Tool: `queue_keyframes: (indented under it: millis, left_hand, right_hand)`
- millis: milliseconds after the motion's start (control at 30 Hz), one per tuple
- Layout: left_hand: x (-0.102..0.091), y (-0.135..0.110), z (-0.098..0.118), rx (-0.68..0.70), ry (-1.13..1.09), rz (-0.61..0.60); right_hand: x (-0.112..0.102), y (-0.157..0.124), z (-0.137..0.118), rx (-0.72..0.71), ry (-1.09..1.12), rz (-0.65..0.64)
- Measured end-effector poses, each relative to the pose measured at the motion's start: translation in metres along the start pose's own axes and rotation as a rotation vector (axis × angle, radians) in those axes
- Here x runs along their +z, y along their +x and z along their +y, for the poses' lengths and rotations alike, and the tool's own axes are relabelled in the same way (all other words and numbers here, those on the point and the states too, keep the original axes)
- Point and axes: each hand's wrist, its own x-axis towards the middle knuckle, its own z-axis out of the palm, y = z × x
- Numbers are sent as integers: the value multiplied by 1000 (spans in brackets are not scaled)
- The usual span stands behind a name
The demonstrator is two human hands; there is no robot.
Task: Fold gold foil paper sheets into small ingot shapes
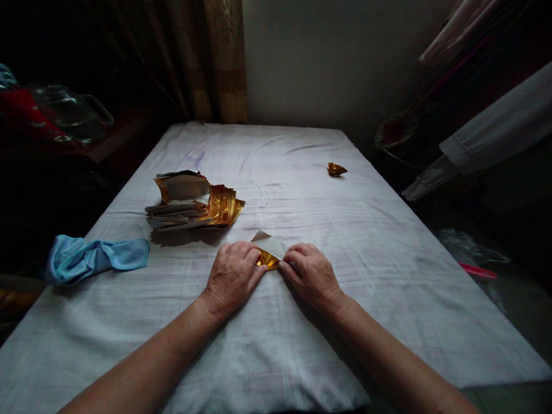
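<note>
A sheet of gold foil paper (269,246), pale on one side and shiny gold on the other, lies partly folded on the cloth. My left hand (235,270) is closed on its left edge, thumb against the gold fold. At its right edge, my right hand (311,273) pinches the paper between thumb and curled fingers. Beyond my left hand sits a loose stack of gold foil paper (196,201), its sheets curled and fanned. A small folded gold paper piece (336,169) with a pointed end rests alone toward the far right.
The white cloth-covered table (388,322) spreads under everything. A crumpled blue cloth (97,259) lies at the left edge. On a dark side table stands a glass jug (71,115). A curtain (211,57) hangs behind, and white garments (495,126) hang at the right.
</note>
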Motion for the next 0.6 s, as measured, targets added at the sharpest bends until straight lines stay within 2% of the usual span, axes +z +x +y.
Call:
queue_keyframes:
  millis: [267, 600]
  left_hand:
    - [0, 2, 3, -23, 6, -29]
    - [-1, 2, 7, -32, 42, 1]
  right_hand:
    - [2, 4, -4, 69, -7, 2]
    - [7, 2, -5, 117, 22, 32]
